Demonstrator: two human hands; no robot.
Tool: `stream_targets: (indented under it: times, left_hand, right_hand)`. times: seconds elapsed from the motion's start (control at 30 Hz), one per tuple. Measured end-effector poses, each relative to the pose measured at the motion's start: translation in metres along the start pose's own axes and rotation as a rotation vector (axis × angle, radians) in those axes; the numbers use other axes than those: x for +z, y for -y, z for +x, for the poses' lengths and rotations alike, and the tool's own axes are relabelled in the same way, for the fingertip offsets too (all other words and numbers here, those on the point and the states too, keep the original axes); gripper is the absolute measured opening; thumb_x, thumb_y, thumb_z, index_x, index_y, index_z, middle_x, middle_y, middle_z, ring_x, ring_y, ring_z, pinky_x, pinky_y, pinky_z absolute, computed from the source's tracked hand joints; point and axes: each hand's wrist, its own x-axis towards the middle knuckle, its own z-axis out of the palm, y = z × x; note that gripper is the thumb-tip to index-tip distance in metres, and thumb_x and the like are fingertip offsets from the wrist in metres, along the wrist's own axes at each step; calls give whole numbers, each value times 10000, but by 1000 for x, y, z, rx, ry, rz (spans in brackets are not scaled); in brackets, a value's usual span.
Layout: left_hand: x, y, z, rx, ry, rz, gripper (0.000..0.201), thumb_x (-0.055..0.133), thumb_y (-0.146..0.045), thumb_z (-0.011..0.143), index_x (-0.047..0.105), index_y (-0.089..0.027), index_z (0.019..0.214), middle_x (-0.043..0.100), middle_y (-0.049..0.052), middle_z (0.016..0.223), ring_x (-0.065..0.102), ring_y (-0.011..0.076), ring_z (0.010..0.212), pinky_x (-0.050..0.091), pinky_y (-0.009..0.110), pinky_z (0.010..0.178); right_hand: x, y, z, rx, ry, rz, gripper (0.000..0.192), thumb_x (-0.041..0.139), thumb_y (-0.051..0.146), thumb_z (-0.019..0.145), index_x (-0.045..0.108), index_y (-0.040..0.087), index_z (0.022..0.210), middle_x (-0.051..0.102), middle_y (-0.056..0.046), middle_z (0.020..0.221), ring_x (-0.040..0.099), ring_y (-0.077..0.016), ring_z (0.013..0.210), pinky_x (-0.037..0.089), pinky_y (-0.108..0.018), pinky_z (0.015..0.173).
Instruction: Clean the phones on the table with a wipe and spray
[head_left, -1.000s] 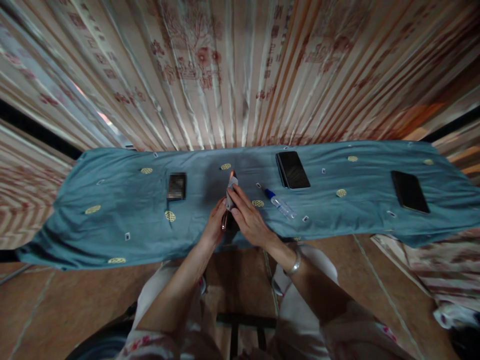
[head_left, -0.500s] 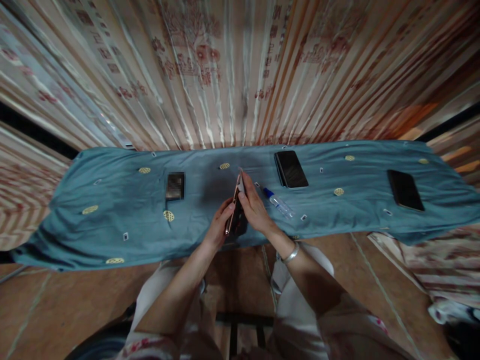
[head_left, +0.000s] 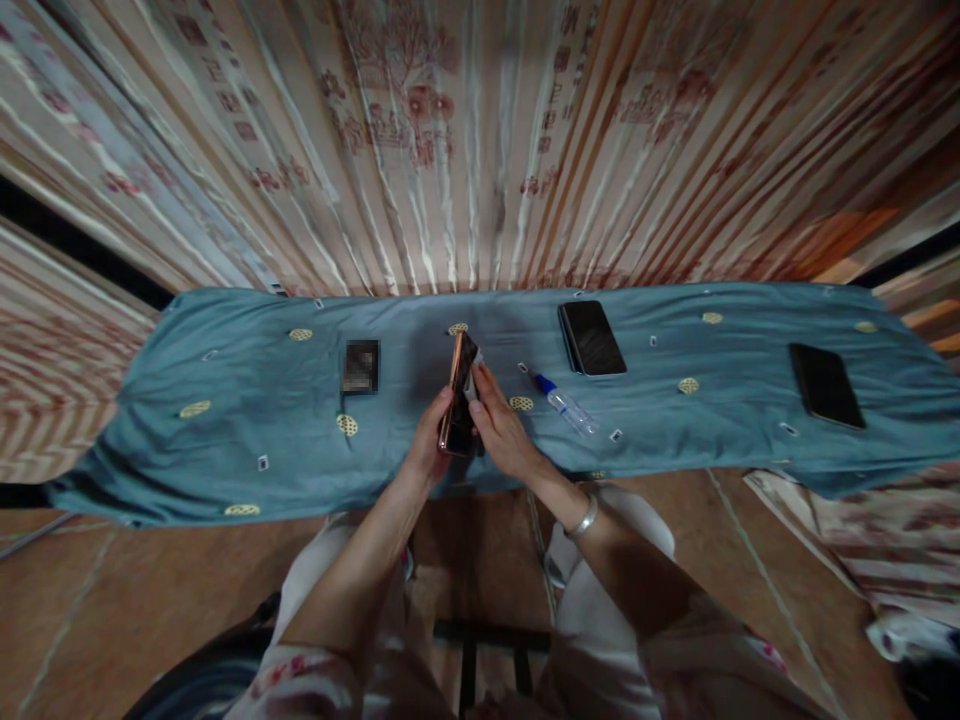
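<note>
The worktop (head_left: 300, 430) is covered with a patterned teal cloth. A phone (head_left: 457, 405) with a copper-coloured frame is held over the middle of the worktop's length, on the side toward the near edge. Its long axis runs roughly from the near edge toward the far edge, and its dark face is tilted toward the right edge. Contact between its lower end and the worktop cannot be determined.

Left hand (head_left: 430, 437): the fingers are closed around the phone's left side and lower end, gripping it. Right hand (head_left: 505, 428): the fingers are extended and close together, laid along the phone's right side. A pale wipe (head_left: 478, 358) shows at the fingertips; whether the fingers pinch it cannot be determined.

A clear bottle (head_left: 574, 410) lies to the right of the right hand, its blue cap end angled toward the far edge. A stack of dark devices (head_left: 597, 338) rests beyond it, near the far edge. Another dark device (head_left: 827, 385) lies near the right edge. A small blurred item (head_left: 361, 367) lies in the left half.
</note>
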Motion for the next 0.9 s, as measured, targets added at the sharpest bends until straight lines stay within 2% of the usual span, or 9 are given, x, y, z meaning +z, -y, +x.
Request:
stream_targets:
  times: [0.1, 0.2, 0.37, 0.47, 0.57, 0.7, 0.77, 0.9]
  left_hand:
    - [3, -1, 1, 15, -31, -46, 222, 640, -335, 794, 692, -149, 904, 737, 49, 885, 680, 191, 926, 523, 268, 832]
    - [3, 3, 0, -4, -2, -26, 237, 655, -345, 784, 696, -159, 926, 733, 50, 901, 675, 192, 938, 516, 265, 825]
    - [2, 16, -6, -68, 72, 63, 296, 690, -404, 755, 683, -163, 927, 690, 21, 761, 646, 154, 672, 508, 258, 604]
    - [2, 18, -7, -50, 107, 107, 386, 726, -444, 706, 679, -157, 960, 687, 21, 760, 623, 145, 624, 486, 251, 552]
    - [2, 15, -4, 9, 92, 126, 420, 752, -425, 677, 675, -163, 996, 707, 31, 827, 656, 169, 747, 494, 252, 633]
    - [1, 14, -2, 55, 40, 119, 359, 776, -367, 649, 673, -183, 941, 712, 17, 877, 662, 174, 877, 485, 248, 756]
    - [1, 14, -2, 53, 33, 128, 355, 774, -359, 652, 670, -186, 944, 709, 13, 877, 660, 160, 842, 485, 243, 738]
    - [2, 15, -5, 11, 61, 189, 433, 766, -390, 663, 658, -176, 1023, 695, 12, 811, 625, 133, 647, 473, 238, 571]
  right_hand:
    - [1, 7, -6, -58, 43, -42, 609, 275, 482, 988, 182, 213, 1526, 162, -53, 1605, 129, -164, 1478, 150, -405, 1218]
    - [-4, 8, -2, -78, 23, -69, 594, 288, 446, 990, 159, 235, 1530, 148, -30, 1609, 123, -163, 1480, 147, -412, 1220]
    - [-19, 3, 12, -57, -59, -92, 569, 273, 432, 992, 167, 263, 1525, 159, -22, 1607, 129, -170, 1479, 150, -442, 1214]
    - [-24, 6, 13, -62, -69, -99, 566, 270, 430, 992, 179, 251, 1521, 173, -41, 1603, 142, -169, 1477, 164, -446, 1208]
    - [-25, 11, 8, -103, -45, -120, 550, 295, 404, 989, 227, 233, 1508, 185, -58, 1599, 176, -174, 1470, 219, -429, 1197]
    - [-23, 14, 4, -184, -21, -168, 495, 346, 353, 979, 365, 204, 1451, 232, -74, 1584, 215, -201, 1461, 242, -421, 1195]
    - [-24, 13, 5, -222, -24, -180, 467, 349, 339, 977, 409, 215, 1424, 252, -63, 1579, 212, -209, 1462, 233, -434, 1199]
    - [-31, 9, 13, -219, -62, -191, 454, 304, 375, 988, 423, 247, 1407, 279, -41, 1569, 193, -184, 1466, 210, -430, 1205]
